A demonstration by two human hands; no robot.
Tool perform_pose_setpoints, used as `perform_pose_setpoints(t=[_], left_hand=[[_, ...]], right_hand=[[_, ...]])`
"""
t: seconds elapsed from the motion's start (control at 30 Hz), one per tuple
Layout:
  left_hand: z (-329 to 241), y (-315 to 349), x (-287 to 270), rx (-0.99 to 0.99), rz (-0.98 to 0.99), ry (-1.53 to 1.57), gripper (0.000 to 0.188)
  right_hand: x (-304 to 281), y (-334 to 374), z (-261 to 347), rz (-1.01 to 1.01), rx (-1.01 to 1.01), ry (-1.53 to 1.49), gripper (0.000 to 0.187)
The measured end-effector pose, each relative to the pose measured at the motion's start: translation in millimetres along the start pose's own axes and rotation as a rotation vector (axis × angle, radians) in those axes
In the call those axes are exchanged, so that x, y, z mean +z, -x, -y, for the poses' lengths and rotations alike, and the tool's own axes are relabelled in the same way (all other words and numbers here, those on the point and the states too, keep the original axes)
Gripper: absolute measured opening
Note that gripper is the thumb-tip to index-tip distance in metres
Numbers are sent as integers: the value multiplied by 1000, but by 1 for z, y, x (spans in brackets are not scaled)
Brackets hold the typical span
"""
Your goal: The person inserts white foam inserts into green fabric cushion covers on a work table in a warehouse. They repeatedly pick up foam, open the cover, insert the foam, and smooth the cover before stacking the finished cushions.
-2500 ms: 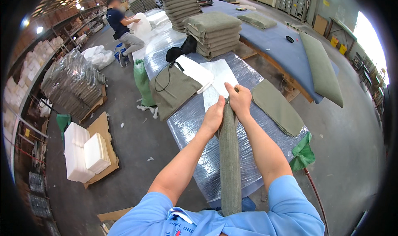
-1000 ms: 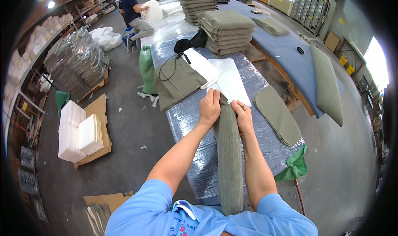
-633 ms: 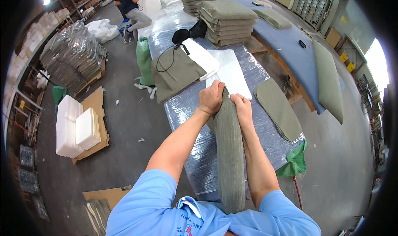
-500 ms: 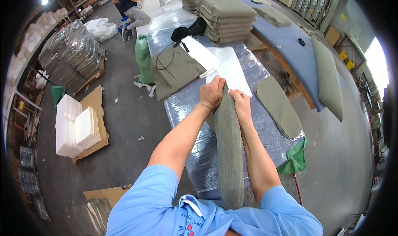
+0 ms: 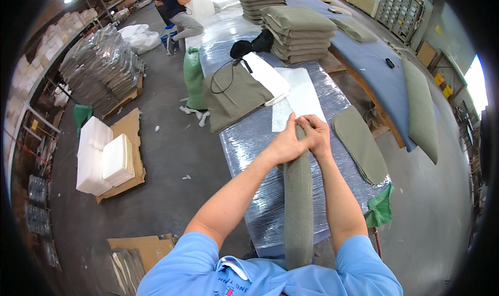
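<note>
A grey-green fabric cushion (image 5: 298,213) stands on its narrow edge, running from my chest out over the plastic-wrapped table (image 5: 260,213). My left hand (image 5: 287,144) grips the left side of its far end, thumb up by the tip. Against the right side of that same end, my right hand (image 5: 316,135) has its fingers curled and pinching the fabric. Just past my hands lies a thin white sheet (image 5: 306,90). A flat olive cover (image 5: 359,145) rests on the table to the right. Beyond, a white foam pad (image 5: 267,80) overlaps another olive cover (image 5: 234,101).
Stacked cushions (image 5: 301,31) and a black item (image 5: 241,48) occupy the far table. A blue-topped table (image 5: 369,57) at right carries a long cushion (image 5: 420,109). White foam blocks (image 5: 93,150) sit on floor cardboard at left. Another person (image 5: 174,10) works far left.
My hands have come closer together at the cushion's far end, the right one now curling over the tip. The whole view has shifted slightly, moving the scene right and down.
</note>
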State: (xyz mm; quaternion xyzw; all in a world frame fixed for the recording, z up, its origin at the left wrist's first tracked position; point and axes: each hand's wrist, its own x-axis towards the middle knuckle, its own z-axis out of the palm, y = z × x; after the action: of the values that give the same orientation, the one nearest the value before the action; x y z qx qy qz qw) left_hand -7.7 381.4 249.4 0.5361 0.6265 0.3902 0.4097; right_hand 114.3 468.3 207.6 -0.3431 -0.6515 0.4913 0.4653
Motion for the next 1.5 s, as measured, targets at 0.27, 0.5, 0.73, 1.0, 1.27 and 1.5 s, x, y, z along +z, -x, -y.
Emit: perform_pose_setpoints(t=[0.27,0.5,0.73,1.0,1.27,1.5], left_hand=[[-1,2,-10,-113,-79,-44,102],[26,1,-29,-141,-260,37,47],[80,30,-66,-191,-394,421,34],[161,141,-94,-348,-749,669,58],[179,282,-9,-767,-413,1155,68],[184,265,21,-710,-220,1006,65]], right_hand=[[15,-14,-1,155,214,-220,21],[-24,63,-54,-100,149,12,30],[-175,305,-119,256,1373,319,54],[-157,334,-104,-203,887,-1060,84],[-162,224,-41,-306,773,-669,27],[-131,181,116,-186,363,-264,17]])
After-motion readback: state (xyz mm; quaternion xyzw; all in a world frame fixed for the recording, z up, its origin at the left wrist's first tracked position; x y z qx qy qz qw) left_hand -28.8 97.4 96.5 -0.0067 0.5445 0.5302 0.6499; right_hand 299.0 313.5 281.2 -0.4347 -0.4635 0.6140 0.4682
